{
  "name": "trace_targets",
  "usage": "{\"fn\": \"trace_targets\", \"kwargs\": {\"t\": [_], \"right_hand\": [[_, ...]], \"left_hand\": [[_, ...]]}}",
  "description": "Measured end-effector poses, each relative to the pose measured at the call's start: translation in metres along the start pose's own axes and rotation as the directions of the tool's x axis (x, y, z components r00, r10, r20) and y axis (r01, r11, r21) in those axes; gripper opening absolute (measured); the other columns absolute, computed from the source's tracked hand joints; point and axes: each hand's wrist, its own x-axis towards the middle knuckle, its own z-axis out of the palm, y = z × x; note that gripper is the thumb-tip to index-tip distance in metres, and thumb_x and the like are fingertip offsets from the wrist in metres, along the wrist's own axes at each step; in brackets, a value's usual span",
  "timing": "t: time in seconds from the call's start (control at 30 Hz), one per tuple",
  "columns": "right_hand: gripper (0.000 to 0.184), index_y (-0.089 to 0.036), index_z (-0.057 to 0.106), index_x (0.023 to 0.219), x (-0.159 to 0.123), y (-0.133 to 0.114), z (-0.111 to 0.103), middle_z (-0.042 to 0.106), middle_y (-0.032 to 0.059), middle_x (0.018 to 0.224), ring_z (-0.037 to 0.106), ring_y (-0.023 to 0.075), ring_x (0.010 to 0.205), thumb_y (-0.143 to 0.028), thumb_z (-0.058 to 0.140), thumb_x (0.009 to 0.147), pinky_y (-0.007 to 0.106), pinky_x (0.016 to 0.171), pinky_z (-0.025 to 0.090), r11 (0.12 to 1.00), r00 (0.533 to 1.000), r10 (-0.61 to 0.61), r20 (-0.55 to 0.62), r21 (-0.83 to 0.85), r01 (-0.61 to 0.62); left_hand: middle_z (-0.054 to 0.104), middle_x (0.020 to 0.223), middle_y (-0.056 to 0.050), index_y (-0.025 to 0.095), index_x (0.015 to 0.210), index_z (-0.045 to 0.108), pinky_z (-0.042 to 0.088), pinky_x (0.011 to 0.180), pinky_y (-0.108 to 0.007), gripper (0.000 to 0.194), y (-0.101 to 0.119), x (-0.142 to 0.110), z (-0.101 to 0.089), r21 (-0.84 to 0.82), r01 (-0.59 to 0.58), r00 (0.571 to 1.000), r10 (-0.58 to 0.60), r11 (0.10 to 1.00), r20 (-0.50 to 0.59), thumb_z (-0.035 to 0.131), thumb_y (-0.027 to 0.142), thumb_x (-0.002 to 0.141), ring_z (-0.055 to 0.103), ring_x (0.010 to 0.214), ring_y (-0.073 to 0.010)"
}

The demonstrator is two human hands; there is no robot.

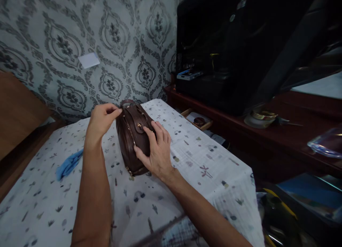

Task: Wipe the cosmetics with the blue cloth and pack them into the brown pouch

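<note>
A dark brown leather handbag [133, 136] with gold-coloured zips and a round gold clasp on its strap flap lies on a patterned white cloth [203, 190]. At the bag's far left edge, my left hand [100, 120] is closed in a pinch, thumb and forefinger touching the end of the zip line. Whether a zip pull is between those fingers is hidden. My right hand [157, 150] rests spread over the top of the bag. Its thumb lies by the left zip, the forefinger near the clasp, and the other fingers toward the right side.
Left of my left forearm lies a crumpled blue cloth [68, 164]. A brown board [20, 111] leans at the far left. To the right stands a dark red desk [288, 133] with a large black screen [227, 54], a roll of tape [260, 117] and a part-open drawer [207, 125].
</note>
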Motion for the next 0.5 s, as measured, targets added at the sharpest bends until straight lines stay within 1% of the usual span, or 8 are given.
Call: {"fn": "trace_targets", "kwargs": {"t": [0.13, 0.23, 0.4, 0.5], "right_hand": [[0.05, -0.016, 0.053, 0.134, 0.0, 0.0, 0.0, 0.048, 0.0179, 0.147, 0.039, 0.0338, 0.142, -0.045, 0.056, 0.093, 0.052, 0.117, 0.034, 1.0, 1.0, -0.008, -0.003, -0.017, 0.008], [0.05, -0.016, 0.053, 0.134, -0.001, 0.001, 0.002, 0.048, 0.0181, 0.147, 0.04, 0.0342, 0.141, -0.046, 0.057, 0.093, 0.052, 0.116, 0.035, 1.0, 1.0, -0.021, -0.014, -0.021, 0.021], [0.051, -0.015, 0.052, 0.134, -0.001, 0.002, 0.003, 0.048, 0.0192, 0.146, 0.04, 0.0353, 0.14, -0.046, 0.057, 0.093, 0.054, 0.115, 0.036, 1.0, 0.999, -0.029, -0.025, -0.009, 0.029], [0.051, -0.015, 0.052, 0.134, -0.001, 0.001, 0.002, 0.048, 0.0194, 0.146, 0.04, 0.0353, 0.14, -0.045, 0.057, 0.094, 0.054, 0.116, 0.036, 1.0, 0.999, -0.028, -0.023, -0.002, 0.028]], "left_hand": [[0.063, 0.068, 0.0, 0.016, 0.072, 0.067, 0.041, 0.067, -0.027, 0.023, -0.001, 0.001, 0.011, -0.011, -0.035, 0.999, 0.035, 0.999, 0.01, 0.065, 0.04, 0.072, 0.055, 0.067, -0.0163], [0.063, 0.067, 0.0, 0.017, 0.073, 0.067, 0.043, 0.068, -0.026, 0.02, -0.002, 0.003, 0.018, -0.003, -0.047, 0.999, 0.047, 0.999, -0.024, 0.063, 0.037, 0.074, 0.056, 0.069, -0.0166], [0.066, 0.071, -0.001, 0.018, 0.074, 0.066, 0.045, 0.071, -0.029, 0.016, -0.003, 0.003, 0.018, -0.005, -0.06, 0.997, 0.06, 0.998, -0.055, 0.063, 0.034, 0.074, 0.058, 0.069, -0.0174], [0.067, 0.073, -0.002, 0.018, 0.076, 0.066, 0.046, 0.074, -0.03, 0.014, -0.003, 0.003, 0.016, -0.031, -0.044, 0.999, 0.043, 0.999, -0.027, 0.064, 0.032, 0.073, 0.059, 0.071, -0.0181]]}}
